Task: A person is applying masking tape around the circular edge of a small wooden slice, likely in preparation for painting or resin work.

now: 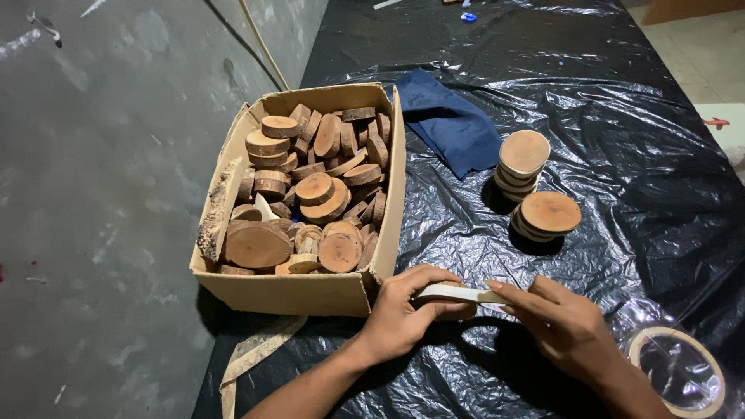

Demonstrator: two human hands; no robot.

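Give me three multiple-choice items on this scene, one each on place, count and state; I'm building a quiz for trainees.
1. Where does the blue cloth lie?
A. right of the cardboard box
B. inside the box
C. under the tape roll

2. How many stacks of wrapped wood slices stand on the black plastic sheet?
A. one
B. two
C. four

3. What is the left hand doing?
A. resting empty
B. holding a wood slice
C. reaching into the box

Answers: 1 A, the cloth lies beside the box's right wall. 2 B, two stacks stand side by side. 3 B, its fingers grip the slice while the right hand touches it.
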